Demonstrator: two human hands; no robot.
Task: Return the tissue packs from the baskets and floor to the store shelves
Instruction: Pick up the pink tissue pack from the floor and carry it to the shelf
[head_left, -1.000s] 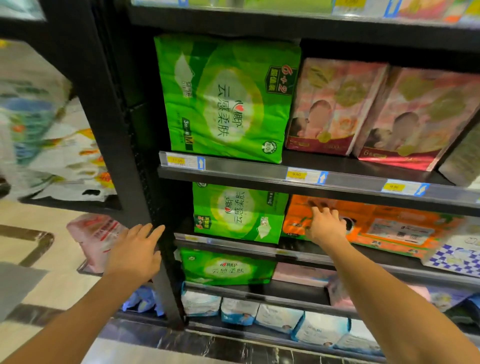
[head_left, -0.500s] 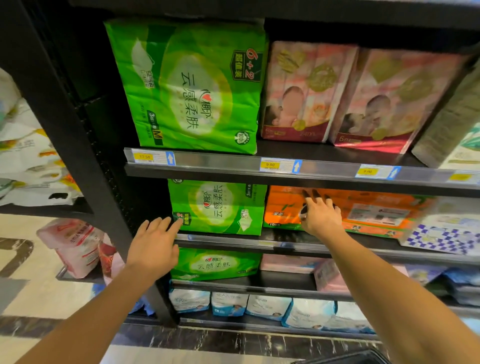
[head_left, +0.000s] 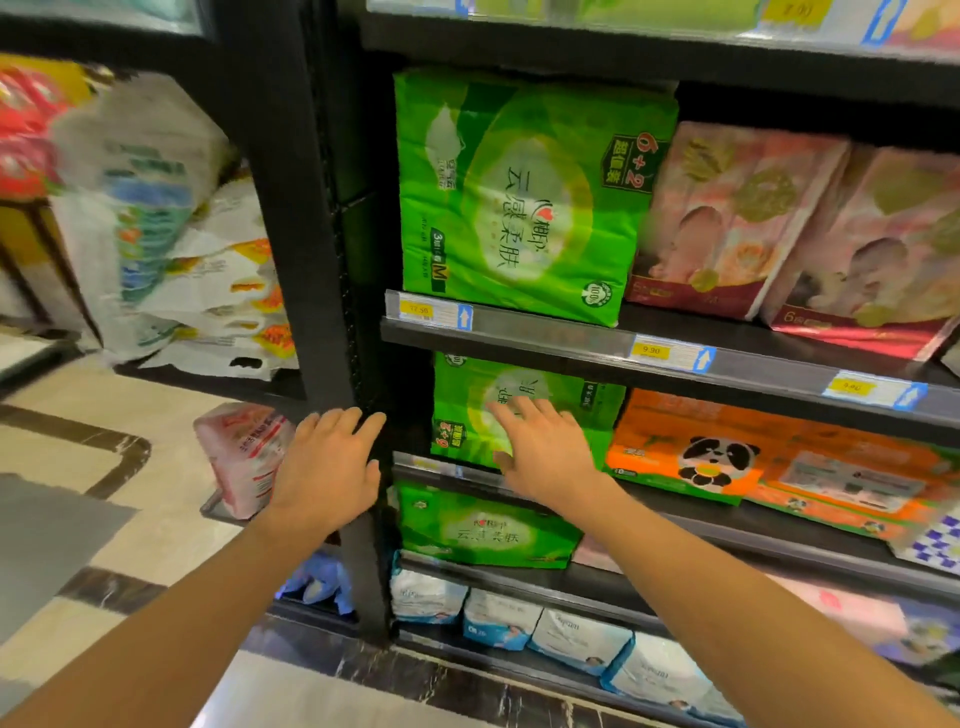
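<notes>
My right hand (head_left: 545, 449) lies flat with straight fingers against the front of a green tissue pack (head_left: 587, 410) on the middle shelf. To its right on that shelf lies an orange panda tissue pack (head_left: 727, 452). My left hand (head_left: 327, 467) rests with straight fingers on the black shelf upright (head_left: 291, 234). A large green pack (head_left: 519, 192) stands on the shelf above, another green pack (head_left: 483, 530) on the shelf below. A pink tissue pack (head_left: 244, 452) stands low down, left of the upright.
Pink packs (head_left: 737, 223) fill the upper shelf on the right. Small blue-and-white packs (head_left: 571, 634) line the bottom shelf. Bagged goods (head_left: 156, 218) are piled on the left unit. Tiled floor (head_left: 78, 499) spreads out at the lower left.
My right hand has left the orange pack and moved left onto the green pack. My left hand stays at the shelf upright.
</notes>
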